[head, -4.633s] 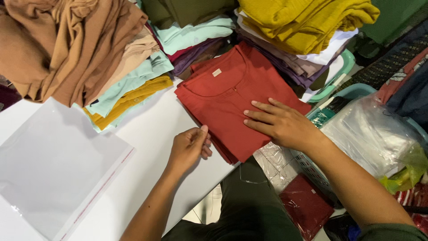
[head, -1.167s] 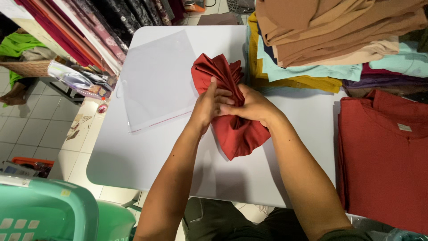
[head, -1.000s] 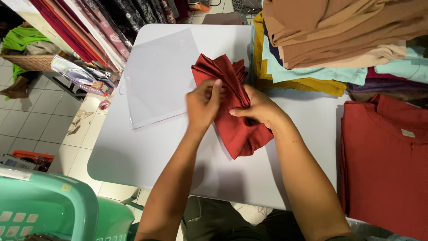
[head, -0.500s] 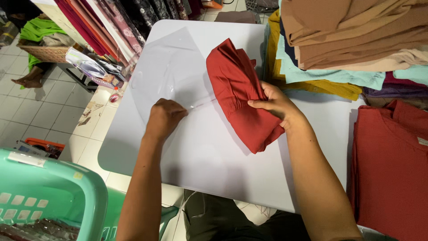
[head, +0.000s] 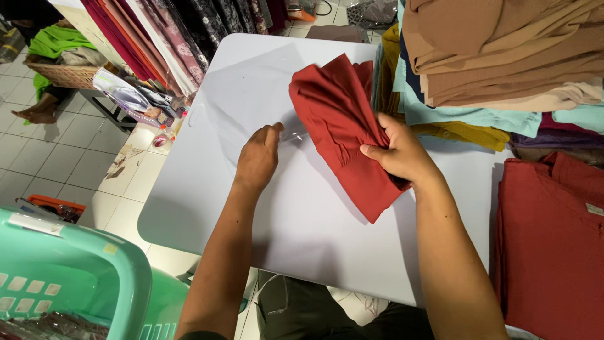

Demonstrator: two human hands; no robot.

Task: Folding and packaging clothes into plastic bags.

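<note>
Right hand [head: 399,154]: closed around folded red shirt [head: 343,129], gripping its right edge near mid-length, fingers curled over the cloth. Shirt: lifted slightly off white table [head: 302,233], long axis from 11 o'clock to 5 o'clock, lower end hanging toward the body, upper end fanned near the stacks. Left hand [head: 258,157]: fingers bent, pinching the near edge of clear bag [head: 242,107], which lies flat on the table at 10 o'clock of the shirt. Bag mouth: just left of the shirt, at 9 o'clock from the right hand, apparently touching the cloth's left side; exact opening hard to tell through the clear film. Left hand nearer the bag, right hand sole holder of the shirt. Folded stacks [head: 497,63] at 1 o'clock; second red shirt [head: 553,245] at 4 o'clock; green basket [head: 69,277] at 8 o'clock.
</note>
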